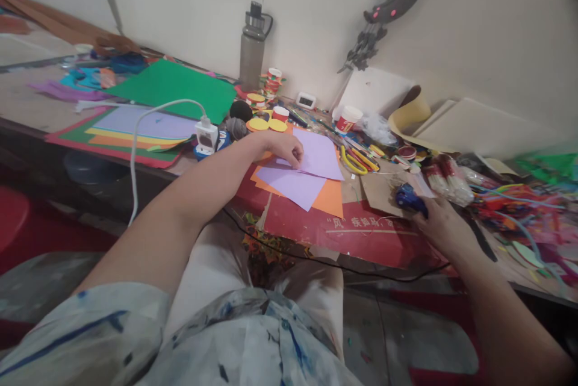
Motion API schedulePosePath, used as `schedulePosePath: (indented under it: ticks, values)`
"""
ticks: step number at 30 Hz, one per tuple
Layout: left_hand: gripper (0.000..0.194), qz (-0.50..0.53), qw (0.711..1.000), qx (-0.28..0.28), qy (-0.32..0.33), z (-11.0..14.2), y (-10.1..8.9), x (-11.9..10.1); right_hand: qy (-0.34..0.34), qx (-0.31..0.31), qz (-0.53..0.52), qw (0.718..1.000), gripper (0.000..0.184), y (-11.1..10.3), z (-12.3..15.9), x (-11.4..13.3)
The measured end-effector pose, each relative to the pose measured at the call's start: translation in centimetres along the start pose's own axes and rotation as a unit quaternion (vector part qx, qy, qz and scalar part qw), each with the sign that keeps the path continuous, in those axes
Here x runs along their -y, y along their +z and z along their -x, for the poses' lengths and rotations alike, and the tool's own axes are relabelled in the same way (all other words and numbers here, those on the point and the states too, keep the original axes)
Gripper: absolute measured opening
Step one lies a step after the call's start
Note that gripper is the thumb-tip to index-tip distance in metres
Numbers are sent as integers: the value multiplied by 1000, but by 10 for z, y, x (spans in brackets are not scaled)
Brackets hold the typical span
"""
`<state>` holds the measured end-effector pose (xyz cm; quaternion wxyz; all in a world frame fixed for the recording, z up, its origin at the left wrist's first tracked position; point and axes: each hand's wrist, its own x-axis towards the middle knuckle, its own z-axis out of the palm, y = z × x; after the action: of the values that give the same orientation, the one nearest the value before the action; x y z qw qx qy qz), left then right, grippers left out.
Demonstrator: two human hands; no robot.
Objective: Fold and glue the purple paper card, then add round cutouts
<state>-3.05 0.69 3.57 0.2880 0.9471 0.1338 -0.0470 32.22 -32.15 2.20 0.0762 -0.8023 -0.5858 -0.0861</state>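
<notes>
My left hand (288,146) is closed, its fingertips pinched at the edge of a purple sheet of paper (320,154). Beneath that lies another purple piece (293,186), on top of orange paper (332,198). Off to the right, my right hand (445,226) is wrapped round a blue glue gun (410,199), low over a piece of brown cardboard (382,193). Yellow-handled scissors (353,161) lie between my two hands. Yellow paper discs (267,126) rest just beyond my left hand.
A white plug with a cable (206,136) stands left of my forearm. Stacked coloured paper (139,127) and a green sheet (176,88) lie further left. At the back stands a grey bottle (251,52). A black cord (361,270) crosses above my lap. Pipe cleaners (519,211) crowd the right.
</notes>
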Motion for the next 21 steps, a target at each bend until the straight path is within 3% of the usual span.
schedulePosePath:
  ticks: [4, 7, 11, 13, 15, 18, 21]
  values:
    - [38, -5, 1000, -1, 5, -3, 1, 2, 20, -21, -28, 999, 34, -10, 0, 4]
    - [34, 1, 1000, -5, 10, -5, 1, 3, 88, -41, -68, 993, 21, -19, -4, 8]
    - [33, 13, 1000, -6, -2, -4, 1, 1, 156, -41, -114, 980, 22, -36, -6, 25]
    - [33, 16, 1000, -6, -3, -3, 1, -1, 132, -57, -132, 981, 29, -43, -3, 45]
    - [33, 11, 1000, -8, 0, -2, 0, -2, 64, -76, -165, 981, 34, -44, 1, 69]
    - [34, 3, 1000, -19, 4, -3, 0, -1, -51, -87, -218, 971, 38, -38, 4, 106]
    - [33, 5, 1000, -23, 5, -7, 0, 3, -99, -68, -215, 969, 34, -27, 2, 133]
